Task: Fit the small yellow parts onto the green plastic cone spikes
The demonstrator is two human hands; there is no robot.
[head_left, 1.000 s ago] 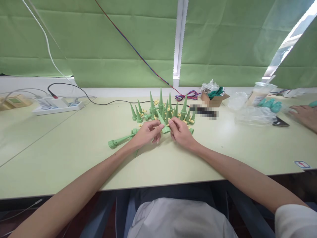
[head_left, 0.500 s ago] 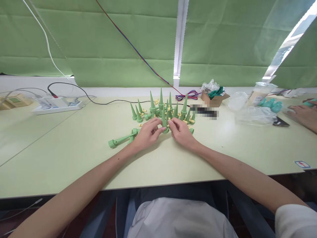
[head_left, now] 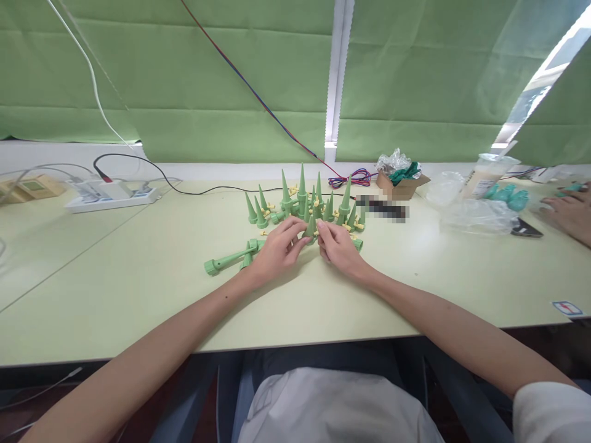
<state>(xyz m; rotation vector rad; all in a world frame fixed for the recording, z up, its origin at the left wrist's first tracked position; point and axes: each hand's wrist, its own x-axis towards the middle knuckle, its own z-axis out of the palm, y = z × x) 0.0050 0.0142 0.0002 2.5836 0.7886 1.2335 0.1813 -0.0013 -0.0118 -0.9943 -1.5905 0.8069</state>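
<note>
Green cones (head_left: 301, 191), pale yellow clips (head_left: 345, 227), light-green table (head_left: 138, 271).

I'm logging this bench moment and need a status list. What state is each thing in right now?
Left hand: fingers pinched on the green cone.
Right hand: fingers pinched on the same cone.
Green cone: upright, held between both hands.
Cone cluster: standing tips up.
Lying spikes: flat on the table.
Power strip: cables plugged in.
Cardboard box: open, stuffed.
Co-worker's hand: resting on the table.
</note>
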